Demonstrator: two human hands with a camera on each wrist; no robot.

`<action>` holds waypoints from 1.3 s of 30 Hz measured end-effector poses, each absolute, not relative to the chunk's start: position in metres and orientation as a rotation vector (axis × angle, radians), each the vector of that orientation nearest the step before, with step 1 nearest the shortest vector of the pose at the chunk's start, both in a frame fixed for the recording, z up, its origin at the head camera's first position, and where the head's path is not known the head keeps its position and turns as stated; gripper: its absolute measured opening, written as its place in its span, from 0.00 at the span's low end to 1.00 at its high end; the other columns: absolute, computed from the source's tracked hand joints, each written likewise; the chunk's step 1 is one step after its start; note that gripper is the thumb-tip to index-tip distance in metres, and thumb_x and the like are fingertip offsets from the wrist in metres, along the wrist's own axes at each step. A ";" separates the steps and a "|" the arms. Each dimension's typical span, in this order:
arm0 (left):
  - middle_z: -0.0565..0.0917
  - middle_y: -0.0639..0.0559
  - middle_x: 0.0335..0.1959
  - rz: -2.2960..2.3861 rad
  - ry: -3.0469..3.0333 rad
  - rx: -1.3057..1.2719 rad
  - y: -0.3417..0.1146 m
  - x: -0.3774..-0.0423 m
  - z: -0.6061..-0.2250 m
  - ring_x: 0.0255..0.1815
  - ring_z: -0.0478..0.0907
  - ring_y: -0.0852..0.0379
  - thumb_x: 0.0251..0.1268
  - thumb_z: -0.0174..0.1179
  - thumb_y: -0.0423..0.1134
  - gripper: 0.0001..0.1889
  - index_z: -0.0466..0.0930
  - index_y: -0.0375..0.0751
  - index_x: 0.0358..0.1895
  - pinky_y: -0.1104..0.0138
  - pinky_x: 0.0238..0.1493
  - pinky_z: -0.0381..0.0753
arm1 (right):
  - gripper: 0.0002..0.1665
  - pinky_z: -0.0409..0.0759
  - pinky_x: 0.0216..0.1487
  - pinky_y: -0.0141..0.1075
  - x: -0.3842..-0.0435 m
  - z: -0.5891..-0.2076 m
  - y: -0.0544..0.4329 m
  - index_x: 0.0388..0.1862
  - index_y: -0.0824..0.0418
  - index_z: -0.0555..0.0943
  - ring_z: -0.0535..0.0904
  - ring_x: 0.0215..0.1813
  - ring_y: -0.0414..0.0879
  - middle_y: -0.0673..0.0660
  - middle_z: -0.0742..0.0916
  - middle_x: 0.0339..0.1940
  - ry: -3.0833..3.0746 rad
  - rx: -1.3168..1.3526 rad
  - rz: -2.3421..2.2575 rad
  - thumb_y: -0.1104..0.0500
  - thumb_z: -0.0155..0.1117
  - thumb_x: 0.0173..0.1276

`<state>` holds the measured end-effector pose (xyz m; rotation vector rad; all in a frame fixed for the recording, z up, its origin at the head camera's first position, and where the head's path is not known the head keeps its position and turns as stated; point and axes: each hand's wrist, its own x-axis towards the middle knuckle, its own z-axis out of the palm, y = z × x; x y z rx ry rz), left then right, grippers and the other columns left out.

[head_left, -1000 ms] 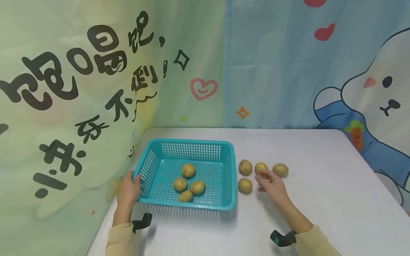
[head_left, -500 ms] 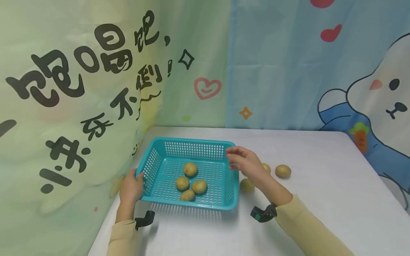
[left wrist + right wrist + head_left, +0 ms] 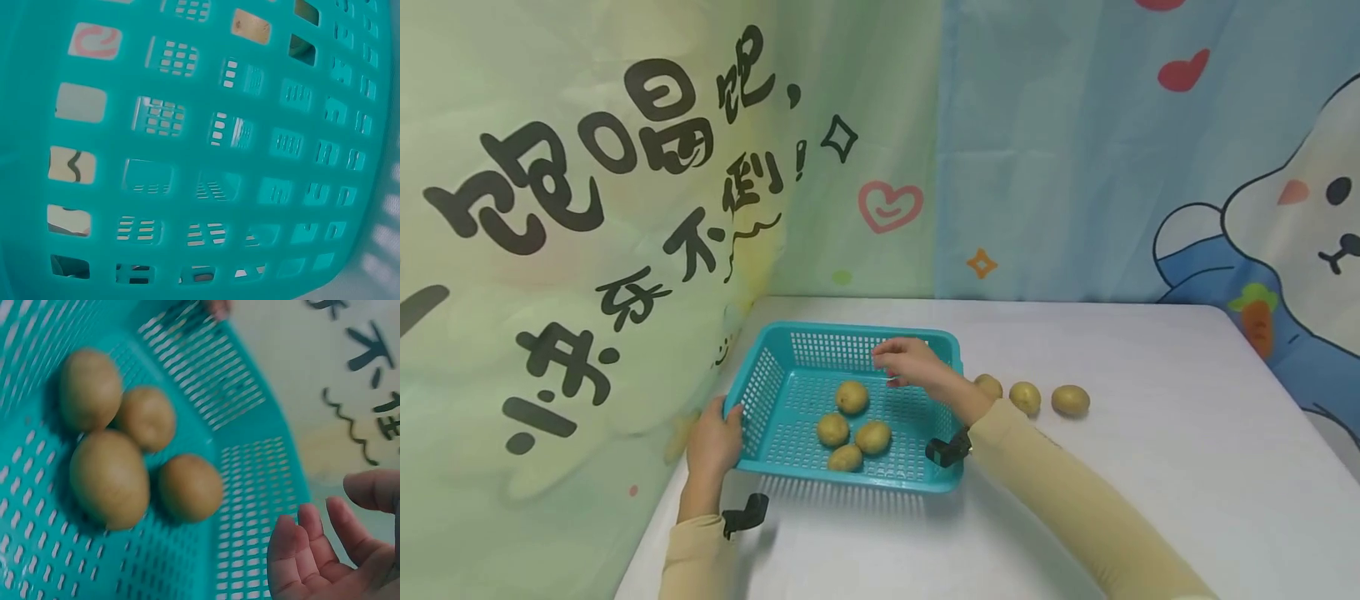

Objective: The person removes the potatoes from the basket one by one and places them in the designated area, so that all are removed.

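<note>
A teal plastic basket point(image 3: 865, 327) with slotted walls stands on the white table, several potatoes point(image 3: 852, 397) lying together on its floor. My left hand point(image 3: 713, 437) grips the basket's left rim, thumb on the inner side. In the left wrist view the basket wall point(image 3: 25, 125) fills most of the picture. Over the basket's back right part hovers my right hand point(image 3: 913, 364), fingers loosely bent and apart. The right wrist view shows that hand point(image 3: 331, 556) with nothing in it, beside the potatoes point(image 3: 111, 480).
Right of the basket, a row of potatoes lies on the table: one partly behind my forearm point(image 3: 988, 386), a middle potato point(image 3: 1025, 398) and a right-hand potato point(image 3: 1071, 401). Printed curtains point(image 3: 1037, 167) hang behind and to the left of the table point(image 3: 1150, 467).
My right hand has moved left from beside the loose potatoes, past the right rim, to over the basket. The left hand keeps its grip on the rim. The view has shifted slightly.
</note>
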<state>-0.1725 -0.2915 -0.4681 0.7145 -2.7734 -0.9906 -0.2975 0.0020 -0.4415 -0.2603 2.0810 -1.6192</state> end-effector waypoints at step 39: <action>0.78 0.30 0.53 -0.982 -2.753 0.693 -0.293 -0.176 -0.472 0.45 0.78 0.39 0.79 0.44 0.42 0.23 0.66 0.28 0.66 0.53 0.36 0.75 | 0.30 0.70 0.62 0.43 -0.280 -0.491 -0.010 0.58 0.51 0.81 0.73 0.57 0.44 0.49 0.81 0.59 2.220 -1.046 -0.645 0.61 0.75 0.54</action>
